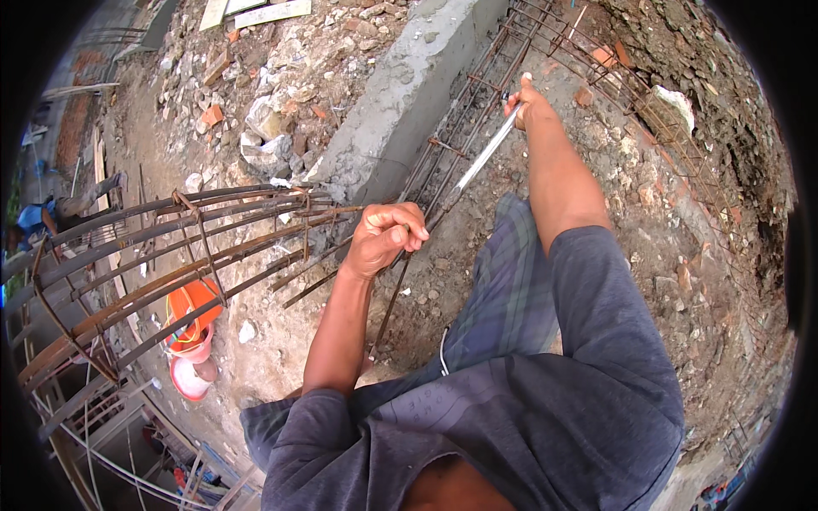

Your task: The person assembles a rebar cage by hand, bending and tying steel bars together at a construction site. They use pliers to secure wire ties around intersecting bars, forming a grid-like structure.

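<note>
My left hand (385, 240) is closed in a fist over the steel rebar (430, 213), at the spot where the bars of two cages come together. Its curled fingers partly hide the bar they grip. Farther off to the right, my right hand (530, 106) is wrapped round one end of a straight, shiny silver bar (488, 155), thumb stretched along the top. The lower end of that bar reaches down to the rebar just beyond my left hand. A long rebar cage (447, 149) with tied stirrups runs away from me beside a grey concrete beam (400, 94).
A larger rusty rebar cage (183, 243) juts out to the left. Below it stand orange buckets (194, 307). Rubble and broken brick (264, 119) cover the ground beyond the beam. More rebar (588, 64) lies at the far right. Another person (43, 221) is at the far left.
</note>
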Motion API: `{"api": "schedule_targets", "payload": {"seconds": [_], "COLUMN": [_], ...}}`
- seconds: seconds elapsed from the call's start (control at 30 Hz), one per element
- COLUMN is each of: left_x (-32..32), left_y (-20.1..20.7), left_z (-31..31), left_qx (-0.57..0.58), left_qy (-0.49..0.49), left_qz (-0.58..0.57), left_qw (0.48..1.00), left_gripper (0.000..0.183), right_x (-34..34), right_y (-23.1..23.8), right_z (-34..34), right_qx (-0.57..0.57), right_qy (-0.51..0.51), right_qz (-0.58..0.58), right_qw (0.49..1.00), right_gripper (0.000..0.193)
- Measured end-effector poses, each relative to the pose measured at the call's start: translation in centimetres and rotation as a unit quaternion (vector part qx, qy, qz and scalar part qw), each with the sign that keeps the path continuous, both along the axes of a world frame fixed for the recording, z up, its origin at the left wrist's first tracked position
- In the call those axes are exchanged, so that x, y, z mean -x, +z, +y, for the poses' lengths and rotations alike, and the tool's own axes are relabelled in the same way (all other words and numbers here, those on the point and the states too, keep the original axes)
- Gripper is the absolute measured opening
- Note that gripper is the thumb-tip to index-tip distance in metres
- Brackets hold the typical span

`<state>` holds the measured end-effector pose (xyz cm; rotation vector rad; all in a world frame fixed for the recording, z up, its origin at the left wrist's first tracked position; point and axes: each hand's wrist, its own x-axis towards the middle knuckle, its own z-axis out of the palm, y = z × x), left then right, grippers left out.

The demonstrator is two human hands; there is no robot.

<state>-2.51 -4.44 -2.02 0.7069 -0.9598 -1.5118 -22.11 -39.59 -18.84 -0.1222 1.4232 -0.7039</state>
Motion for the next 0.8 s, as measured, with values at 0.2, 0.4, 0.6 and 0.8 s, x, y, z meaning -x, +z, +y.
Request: {"api": "schedule_targets", "payload": {"seconds": [0.2,0.4,0.6,0.8], "left_x": [-0.4,-0.6,-0.7,-1.3], "left_y": [-1.0,-1.3,-1.4,-3.1], "left_z": [0.2,0.6,0.5,1.2], "left_qx": [-0.016,0.027,0.038,-0.069], "left_qy": [0.034,0.022,0.028,0.175], "left_qz": [0.029,0.034,0.085,0.082], "left_qw": [0.999,0.999,0.995,0.979], "left_gripper": [0.035,0.033,0.05,0.075], "right_x": [-3.9,-1.2,-2.0,-2.7], "right_y": [5.6,7.5,8.9,12.1], "right_z": [0.3,1.7,3.8,5.2], "right_qx": [0.059,0.089,0.191,0.192], "right_qy": [-0.009,-0.023,-0.038,-0.031], "right_qz": [0.007,-0.003,-0.041,-0.029], "right_qw": [0.998,0.996,0.98,0.981], "right_gripper": [0.053,0.044,0.047,0.047]}}
